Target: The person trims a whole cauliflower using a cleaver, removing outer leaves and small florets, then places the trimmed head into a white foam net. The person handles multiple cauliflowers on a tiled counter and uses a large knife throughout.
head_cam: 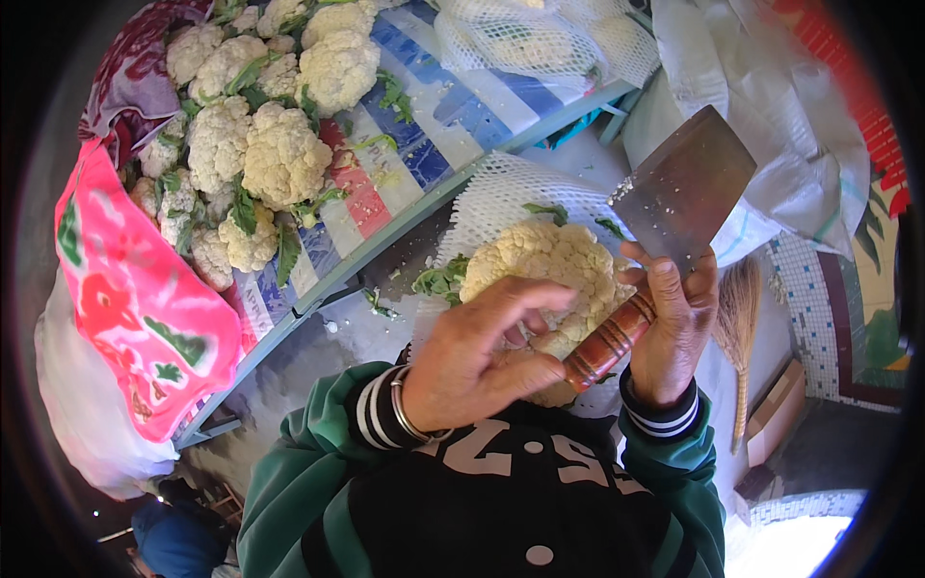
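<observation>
My right hand (pixel 672 318) is wrapped around a cleaver (pixel 686 191) near where its reddish-brown ringed wooden handle (pixel 611 339) meets the blade. White crumbs cling to the blade, which points up and away to the right. My left hand (pixel 491 347) hangs with fingers apart and curled, its thumb close to the handle's butt; whether they touch I cannot tell. Below both hands a large cauliflower head (pixel 542 260) rests on white foam netting (pixel 498 188) close to my body, with green leaves beside it. The hands hide part of this head.
Many trimmed cauliflower heads (pixel 285 155) are piled on a striped table (pixel 426 144) at the left. A pink patterned cloth (pixel 144 303) drapes over its corner. Netted cauliflowers (pixel 535 43) lie at the table's far end. White woven sacks (pixel 766 130) and a straw broom (pixel 738 325) stand right.
</observation>
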Demonstrator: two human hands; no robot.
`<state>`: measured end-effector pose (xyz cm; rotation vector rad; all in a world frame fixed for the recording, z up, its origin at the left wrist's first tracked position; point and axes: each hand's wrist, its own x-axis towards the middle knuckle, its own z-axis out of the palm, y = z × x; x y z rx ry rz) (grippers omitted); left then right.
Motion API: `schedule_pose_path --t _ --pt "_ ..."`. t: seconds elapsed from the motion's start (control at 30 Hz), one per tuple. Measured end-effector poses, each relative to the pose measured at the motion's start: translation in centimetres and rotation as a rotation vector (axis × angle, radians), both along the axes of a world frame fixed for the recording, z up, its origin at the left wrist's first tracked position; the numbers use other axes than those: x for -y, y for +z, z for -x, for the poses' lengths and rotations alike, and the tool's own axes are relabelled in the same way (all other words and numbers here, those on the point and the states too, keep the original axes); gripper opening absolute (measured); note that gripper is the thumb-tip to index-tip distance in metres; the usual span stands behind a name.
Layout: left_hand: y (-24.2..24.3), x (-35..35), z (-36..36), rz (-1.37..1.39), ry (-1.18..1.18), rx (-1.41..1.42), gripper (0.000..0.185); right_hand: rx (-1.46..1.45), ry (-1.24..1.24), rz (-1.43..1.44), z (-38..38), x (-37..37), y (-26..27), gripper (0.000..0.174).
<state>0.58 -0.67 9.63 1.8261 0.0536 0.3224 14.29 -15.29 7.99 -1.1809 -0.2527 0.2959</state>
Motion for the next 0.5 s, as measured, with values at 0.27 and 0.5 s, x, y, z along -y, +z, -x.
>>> schedule_pose_path --t 0.27,0.5 --pt "0.4 0.8 -1.1 -0.096 0.078 -0.075 0.059 0.223 0.186 0.036 0.7 -4.2 2.0 0.052" --pt "-3.8 -4.8 0.3 0.007 0.403 -0.091 0.045 0.295 0.226 0.03 -0.3 -3.9 1.7 0.048"
